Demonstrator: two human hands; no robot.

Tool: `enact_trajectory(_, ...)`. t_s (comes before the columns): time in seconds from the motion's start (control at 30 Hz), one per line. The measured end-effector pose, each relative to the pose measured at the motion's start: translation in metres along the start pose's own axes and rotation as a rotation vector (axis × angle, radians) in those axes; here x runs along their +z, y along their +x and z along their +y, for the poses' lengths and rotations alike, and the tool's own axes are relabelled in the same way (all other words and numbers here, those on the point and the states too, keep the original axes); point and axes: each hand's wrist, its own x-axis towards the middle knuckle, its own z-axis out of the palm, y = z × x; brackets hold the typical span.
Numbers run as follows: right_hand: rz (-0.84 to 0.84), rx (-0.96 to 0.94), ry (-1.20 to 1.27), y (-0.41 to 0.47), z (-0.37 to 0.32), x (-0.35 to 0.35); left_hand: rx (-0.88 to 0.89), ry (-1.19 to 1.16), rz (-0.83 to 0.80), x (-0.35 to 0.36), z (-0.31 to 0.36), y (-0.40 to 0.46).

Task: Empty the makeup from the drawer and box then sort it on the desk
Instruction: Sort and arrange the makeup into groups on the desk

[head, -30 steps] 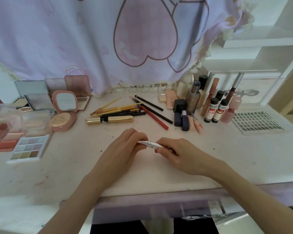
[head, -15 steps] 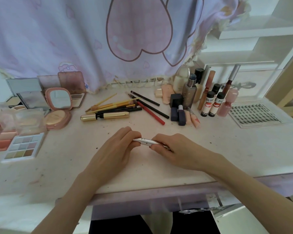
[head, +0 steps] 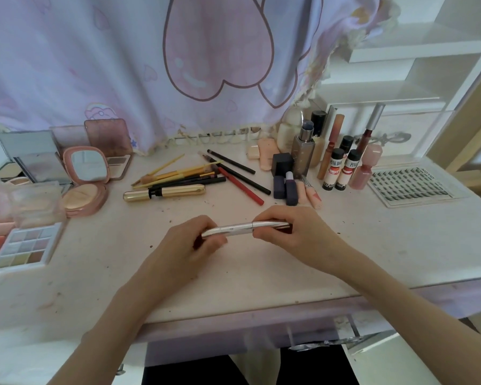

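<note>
- Your left hand (head: 189,243) gripped one end of the silver tube (head: 239,228).
- Your right hand (head: 295,234) pinched its other end.
- You held the tube level just above the desk (head: 372,245), in front of the pencils (head: 233,176).

We have a single view, from a wide-angle camera worn on the head. We look forward and steeply down onto the desk (head: 372,245), close enough that both forearms enter from the bottom edge. The curtain (head: 122,65) fills the top, shelves (head: 417,48) bend at upper right, and the desk's front edge curves below.
</note>
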Motion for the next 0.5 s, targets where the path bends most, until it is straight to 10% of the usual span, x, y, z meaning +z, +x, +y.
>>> enact_trajectory(0.23, 0.076, 0.351, 0.663, 0.001, -0.001, 0.004, -0.032, 0.077, 0.006, 0.0, 0.003, -0.004)
enact_trajectory(0.5, 0.186, 0.398, 0.656, 0.005, -0.003, 0.011, -0.006, 0.206, -0.025, 0.003, -0.003, -0.002)
